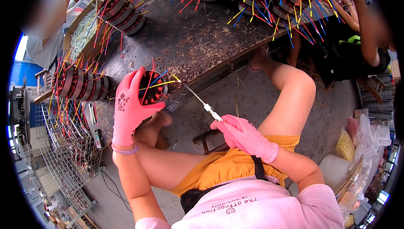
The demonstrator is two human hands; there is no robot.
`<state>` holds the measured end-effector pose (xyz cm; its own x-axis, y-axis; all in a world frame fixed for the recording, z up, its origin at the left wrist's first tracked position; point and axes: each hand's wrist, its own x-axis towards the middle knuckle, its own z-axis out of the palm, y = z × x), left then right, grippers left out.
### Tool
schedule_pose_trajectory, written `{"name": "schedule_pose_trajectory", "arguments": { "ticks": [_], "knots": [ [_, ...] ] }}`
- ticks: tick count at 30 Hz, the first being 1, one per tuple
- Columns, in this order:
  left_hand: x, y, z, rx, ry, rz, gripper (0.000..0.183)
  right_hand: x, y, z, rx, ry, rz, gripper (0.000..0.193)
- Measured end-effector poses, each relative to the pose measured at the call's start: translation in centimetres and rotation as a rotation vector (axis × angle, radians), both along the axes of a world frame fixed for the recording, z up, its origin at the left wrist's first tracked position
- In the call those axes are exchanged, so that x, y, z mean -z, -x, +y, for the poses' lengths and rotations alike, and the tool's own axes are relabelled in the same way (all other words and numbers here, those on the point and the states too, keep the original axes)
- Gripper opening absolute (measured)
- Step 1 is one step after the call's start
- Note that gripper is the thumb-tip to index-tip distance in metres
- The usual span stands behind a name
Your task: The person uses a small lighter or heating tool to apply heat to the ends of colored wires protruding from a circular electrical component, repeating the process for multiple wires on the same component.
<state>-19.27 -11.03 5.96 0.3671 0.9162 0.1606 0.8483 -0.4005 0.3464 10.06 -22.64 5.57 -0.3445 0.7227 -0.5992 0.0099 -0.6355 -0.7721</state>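
At the table's near edge, my left hand (128, 109), in a pink glove, lies against a motor stator (152, 95) and grips its side, thumb across the near rim. Red windings line the stator, and red, blue and yellow leads stick out of it. My right hand (246, 137), also gloved in pink, is closed round a thin metal rod tool (207, 107) with a white sleeve. The rod's tip points up and left, close to the ends of the yellow leads; whether it touches them I cannot tell. My palm and fingers hide the stator's left side.
Stator stacks (82, 84) with coloured leads stand to the left, at the far left and along the far side of the worn table (168, 31). A wire rack (71, 157) is at lower left. Co-workers sit at upper left and upper right. Plastic bags (370, 140) lie at right.
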Motion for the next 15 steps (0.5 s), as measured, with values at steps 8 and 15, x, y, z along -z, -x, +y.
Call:
{"name": "schedule_pose_trajectory", "arguments": {
  "ticks": [8,15],
  "knots": [
    [-0.3,0.0,-0.2,-0.052,0.069,0.024,0.096,-0.4,-0.2,0.2,0.006,0.048,0.006,0.028],
    [-1.0,-0.2,-0.1,0.122,-0.065,0.128,0.092,-0.7,-0.2,0.2,-0.003,0.052,0.019,0.03]
  ]
}}
